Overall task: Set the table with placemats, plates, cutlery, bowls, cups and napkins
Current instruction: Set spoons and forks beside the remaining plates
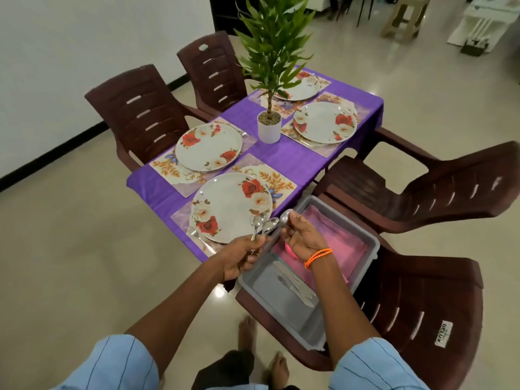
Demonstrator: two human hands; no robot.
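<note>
1. Currently, a bunch of spoons is gripped by the left hand, its fingers curled round the handles.
2. One more spoon is pinched by the right hand above the grey tub.
3. Four flowered plates are laid on placemats on the purple-covered counter.
4. Pink napkins and knives are kept in the tub.

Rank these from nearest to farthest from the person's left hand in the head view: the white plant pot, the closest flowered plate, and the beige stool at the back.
From the left hand, which grips a bunch of spoons:
1. Closest flowered plate, just beyond the hand at the table's near end.
2. White plant pot, mid-table.
3. Beige stool, far across the room, upper right.
</note>
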